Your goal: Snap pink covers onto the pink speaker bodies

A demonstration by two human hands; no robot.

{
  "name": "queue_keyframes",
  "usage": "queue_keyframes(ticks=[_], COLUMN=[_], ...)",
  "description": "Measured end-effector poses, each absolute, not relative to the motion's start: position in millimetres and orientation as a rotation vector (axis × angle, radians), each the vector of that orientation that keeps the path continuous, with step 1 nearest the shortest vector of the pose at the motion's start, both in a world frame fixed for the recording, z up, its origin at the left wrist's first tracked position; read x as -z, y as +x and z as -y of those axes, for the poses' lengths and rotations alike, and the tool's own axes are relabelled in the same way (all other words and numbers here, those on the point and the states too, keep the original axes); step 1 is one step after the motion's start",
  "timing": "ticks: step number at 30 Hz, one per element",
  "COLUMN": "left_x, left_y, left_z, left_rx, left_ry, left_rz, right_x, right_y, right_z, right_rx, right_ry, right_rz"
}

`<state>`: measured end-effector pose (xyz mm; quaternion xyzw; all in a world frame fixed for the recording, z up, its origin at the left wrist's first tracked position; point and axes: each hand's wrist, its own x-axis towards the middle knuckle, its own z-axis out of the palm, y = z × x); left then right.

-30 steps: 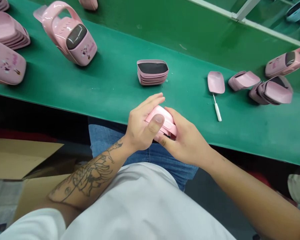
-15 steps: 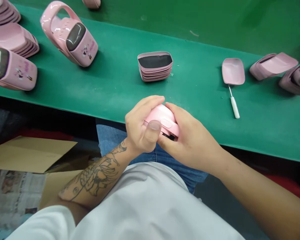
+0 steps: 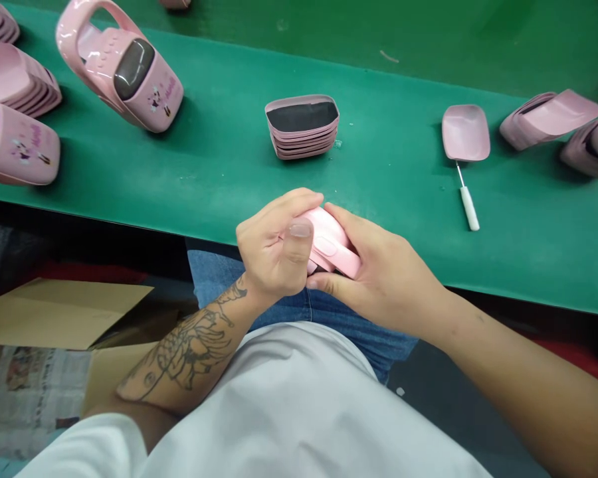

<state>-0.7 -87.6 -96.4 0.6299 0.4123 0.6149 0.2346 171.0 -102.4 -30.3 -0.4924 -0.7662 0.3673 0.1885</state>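
Holds small pink casing (image 3: 331, 242) tight betw. both hands just off near edge of green tabletop (image 3: 219, 179), left hand (image 3: 272, 249) wrapped over w/ thumb pressing, right hand (image 3: 383, 279) cupping below; prob. best to press evenly, w/o twisting.

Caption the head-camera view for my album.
Beside a green table, left hand and right hand clasp a pink casing.
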Motion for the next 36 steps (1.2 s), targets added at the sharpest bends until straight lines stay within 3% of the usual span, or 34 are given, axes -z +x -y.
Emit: queue_keyframes(ticks=[17, 23, 29, 36], left_x=[103, 97, 81, 75], left_y=[-2, -33, -50, -43], left_z=[85, 91, 98, 108], left_rx=[-1.754, -1.406, -1.086, -1.082], left_ry=[1.759, 2.053, 2.323, 2.35], left_rz=[-0.963, -1.003, -0.978, -1.119], right_x=[30, 43, 34, 30], right_y=[172, 176, 175, 164], right_z=[113, 115, 111, 117], right_rx=[-1.049, -0.859, -0.923, -0.898], right_ry=[-1.413, -1.435, -1.388, -1.49], right_rz=[2.143, 2.091, 2.087, 2.067])
